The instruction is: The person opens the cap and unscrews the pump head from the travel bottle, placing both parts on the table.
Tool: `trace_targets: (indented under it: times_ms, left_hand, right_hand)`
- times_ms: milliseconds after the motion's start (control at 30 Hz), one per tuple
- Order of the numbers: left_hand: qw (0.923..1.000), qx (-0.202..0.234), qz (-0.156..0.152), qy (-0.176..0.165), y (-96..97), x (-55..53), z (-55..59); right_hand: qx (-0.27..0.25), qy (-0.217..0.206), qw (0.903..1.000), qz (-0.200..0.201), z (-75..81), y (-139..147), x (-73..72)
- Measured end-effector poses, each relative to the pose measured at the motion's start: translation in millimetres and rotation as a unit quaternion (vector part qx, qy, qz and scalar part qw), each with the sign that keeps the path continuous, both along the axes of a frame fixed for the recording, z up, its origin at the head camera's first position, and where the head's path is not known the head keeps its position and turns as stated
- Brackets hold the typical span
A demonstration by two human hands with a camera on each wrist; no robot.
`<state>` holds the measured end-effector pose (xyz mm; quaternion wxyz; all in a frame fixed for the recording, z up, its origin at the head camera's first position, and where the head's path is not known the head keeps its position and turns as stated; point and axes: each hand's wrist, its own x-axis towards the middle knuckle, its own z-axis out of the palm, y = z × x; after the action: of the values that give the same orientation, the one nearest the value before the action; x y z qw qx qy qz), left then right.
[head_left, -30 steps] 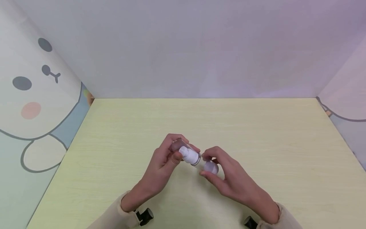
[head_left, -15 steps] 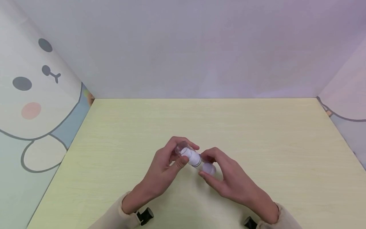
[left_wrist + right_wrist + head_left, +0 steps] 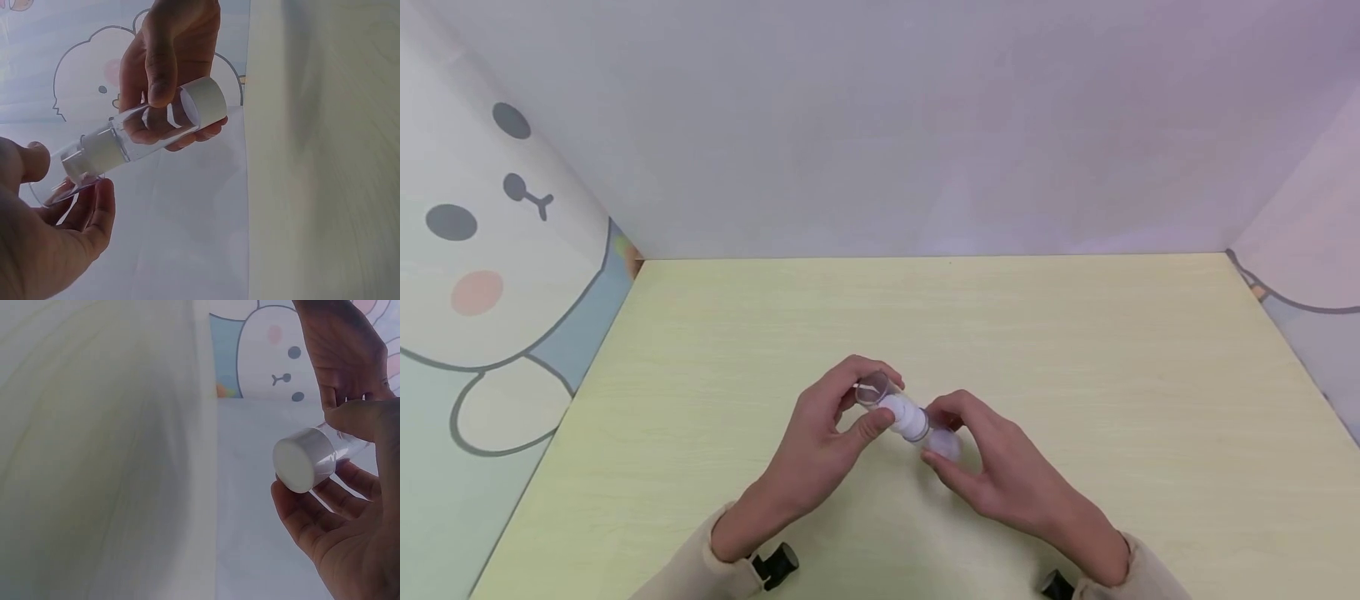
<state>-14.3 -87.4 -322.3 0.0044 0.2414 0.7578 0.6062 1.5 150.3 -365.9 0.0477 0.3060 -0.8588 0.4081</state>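
Note:
My left hand (image 3: 823,442) holds a clear cap (image 3: 872,388) between thumb and fingers. The cap sits around the white pump top (image 3: 907,418) of a small clear bottle (image 3: 150,134), which lies tilted between the hands. My right hand (image 3: 1003,462) grips the bottle's body near its white base (image 3: 297,464), thumb on one side and fingers on the other. In the left wrist view the cap reaches over the pump top toward the bottle's collar. Whether it is fully seated cannot be told. Fingers hide part of the bottle.
Both hands are above a pale wooden table (image 3: 1075,333). A plain light wall panel (image 3: 925,125) stands at the back, and a panel with a cartoon animal (image 3: 512,333) rises on the left. Black wrist devices (image 3: 777,567) show below the sleeves.
The clear cap was beside and behind the pump top one second ago; my left hand has brought it around the pump top. My right hand has kept its grip, shifting only slightly.

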Motion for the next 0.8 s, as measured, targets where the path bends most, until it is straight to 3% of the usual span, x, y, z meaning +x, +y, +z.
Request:
trace_targets:
  times_ms: [467,800]
  left_hand:
    - [0.9997,0.012,0.015,0.015,-12.3,-8.6,6.0]
    - [0.9976,-0.009,0.065,0.021,-24.5,-19.5,12.2]
  right_hand:
    - [0.002,0.001,0.9999,-0.011,-2.5,2.1,0.9]
    - [0.0,-0.006,1.0,-0.003,-1.5,4.4,0.6]
